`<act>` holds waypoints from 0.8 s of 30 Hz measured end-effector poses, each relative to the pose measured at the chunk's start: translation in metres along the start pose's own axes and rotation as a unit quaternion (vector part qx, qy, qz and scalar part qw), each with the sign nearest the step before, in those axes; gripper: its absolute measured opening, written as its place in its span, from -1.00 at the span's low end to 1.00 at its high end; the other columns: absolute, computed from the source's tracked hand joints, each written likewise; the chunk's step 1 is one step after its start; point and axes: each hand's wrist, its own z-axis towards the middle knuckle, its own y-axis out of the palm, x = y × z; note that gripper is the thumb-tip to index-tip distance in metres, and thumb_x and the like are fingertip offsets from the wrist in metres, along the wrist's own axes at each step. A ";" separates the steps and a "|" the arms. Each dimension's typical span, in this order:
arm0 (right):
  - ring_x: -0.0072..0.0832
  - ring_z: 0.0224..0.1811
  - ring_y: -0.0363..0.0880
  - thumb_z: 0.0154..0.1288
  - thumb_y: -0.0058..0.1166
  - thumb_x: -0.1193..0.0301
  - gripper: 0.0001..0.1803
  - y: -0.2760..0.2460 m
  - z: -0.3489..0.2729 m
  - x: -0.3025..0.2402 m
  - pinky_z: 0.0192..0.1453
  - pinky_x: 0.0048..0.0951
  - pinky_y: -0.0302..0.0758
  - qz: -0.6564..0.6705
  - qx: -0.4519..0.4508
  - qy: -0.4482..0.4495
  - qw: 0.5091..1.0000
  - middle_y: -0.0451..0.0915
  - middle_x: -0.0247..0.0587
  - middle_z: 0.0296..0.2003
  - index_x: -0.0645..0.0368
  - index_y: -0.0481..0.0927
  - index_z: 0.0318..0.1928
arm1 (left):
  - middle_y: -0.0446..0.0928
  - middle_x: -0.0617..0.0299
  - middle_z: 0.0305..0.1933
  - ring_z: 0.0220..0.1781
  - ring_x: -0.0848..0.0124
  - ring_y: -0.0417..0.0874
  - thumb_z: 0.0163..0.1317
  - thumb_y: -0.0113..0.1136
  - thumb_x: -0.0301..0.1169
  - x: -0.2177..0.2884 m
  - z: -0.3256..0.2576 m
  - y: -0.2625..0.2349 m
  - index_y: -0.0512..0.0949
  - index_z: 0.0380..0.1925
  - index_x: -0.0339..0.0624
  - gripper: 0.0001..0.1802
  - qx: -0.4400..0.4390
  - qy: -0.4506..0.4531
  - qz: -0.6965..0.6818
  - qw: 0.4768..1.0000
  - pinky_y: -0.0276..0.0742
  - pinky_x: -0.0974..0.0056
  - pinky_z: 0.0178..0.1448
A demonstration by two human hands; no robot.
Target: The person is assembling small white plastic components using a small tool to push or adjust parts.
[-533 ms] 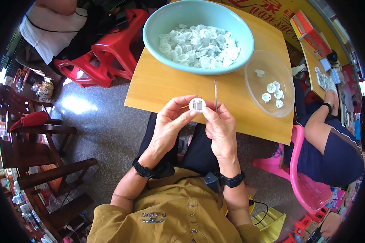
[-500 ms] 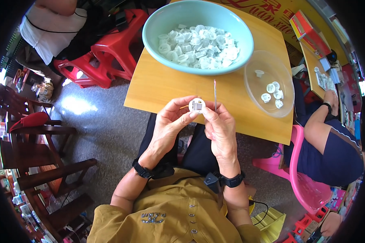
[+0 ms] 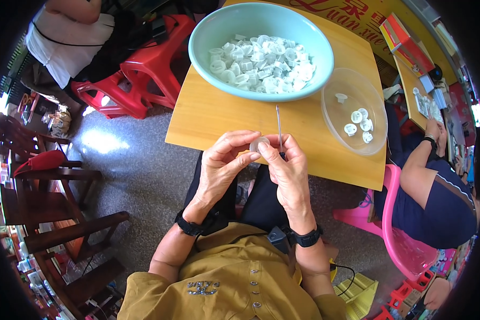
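Observation:
My left hand (image 3: pixel 223 161) and my right hand (image 3: pixel 288 173) meet over the table's near edge. Between their thumbs and fingers they pinch a small round white plastic part (image 3: pixel 258 143), whose pale, translucent face is partly covered by my fingertips. A screwdriver (image 3: pixel 279 125) is also held in my right hand, its thin metal shaft pointing away from me. Beyond my hands stands a light blue bowl (image 3: pixel 197 66) heaped with many clear and white plastic pieces (image 3: pixel 266 61). Right of it, a clear shallow dish (image 3: pixel 333 125) holds several white round parts (image 3: pixel 365 124).
The wooden table (image 3: pixel 208 114) carries the bowl and dish. Red stools (image 3: pixel 154 64) stand at the far left, dark wooden chairs (image 3: pixel 53 197) at the left. A person in dark shorts (image 3: pixel 437 202) sits at the right by a pink chair (image 3: pixel 389 229); a yellow basket (image 3: pixel 362 293) lies below.
The round part has turned in my fingers, from its face with a square inset to a paler, plain face. The screwdriver's tip has shifted slightly left.

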 end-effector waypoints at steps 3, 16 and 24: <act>-0.73 -0.22 0.45 0.29 0.24 0.39 -0.78 0.000 0.000 -0.001 -0.11 -0.65 0.43 0.010 -0.005 0.001 1.000 0.56 -0.35 -0.26 0.25 0.53 -0.17 | 0.46 0.14 0.11 0.14 0.39 0.53 0.16 0.27 -0.64 0.001 0.000 0.000 0.57 0.03 -0.27 -0.61 0.003 0.000 0.009 1.000 0.51 0.33 0.23; -0.72 -0.29 0.45 0.29 0.20 0.46 -0.82 -0.006 0.005 0.015 -0.18 -0.62 0.45 -0.073 0.007 -0.103 0.992 0.58 -0.34 -0.32 0.30 0.51 -0.21 | 0.49 0.19 0.06 0.13 0.42 0.53 0.16 0.28 -0.60 -0.001 0.002 0.003 0.57 0.03 -0.25 -0.62 0.011 -0.043 -0.003 0.999 0.50 0.36 0.19; -0.71 -0.34 0.46 0.32 0.18 0.41 -0.83 -0.002 0.001 0.000 -0.20 -0.60 0.46 -0.193 0.048 -0.096 0.975 0.60 -0.32 -0.41 0.30 0.56 -0.28 | 0.50 0.22 0.08 0.14 0.44 0.52 0.31 0.14 -0.52 -0.008 0.004 -0.008 0.51 0.13 -0.24 -0.63 0.008 -0.059 -0.041 0.997 0.42 0.35 0.26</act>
